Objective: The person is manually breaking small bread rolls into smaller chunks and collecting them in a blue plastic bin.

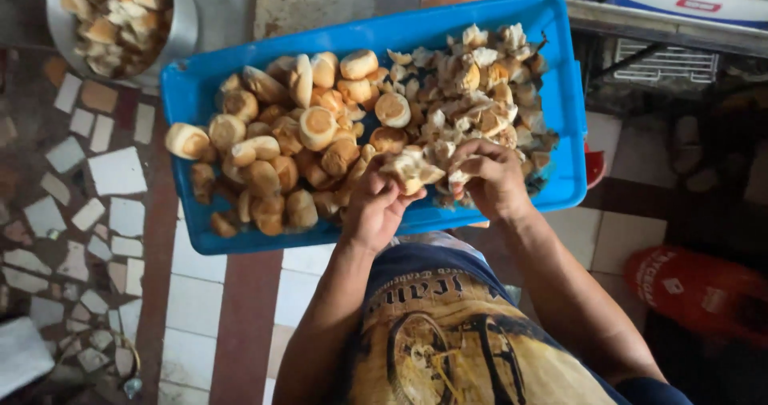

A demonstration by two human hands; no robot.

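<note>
Together, over the blue tray's [188, 93] near edge, the left hand [376, 205] and right hand [492, 179] are pinching and tearing a bun [412, 169]; tearing small keeps pieces matching the heap [488, 93] beside whole buns [280, 149].

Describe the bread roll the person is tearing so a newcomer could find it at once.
Find the blue tray heaped with rolls. At its near edge, both hands meet over the bread. The torn roll sits between the left hand and right hand, alone in being held, white crumb showing.
</note>
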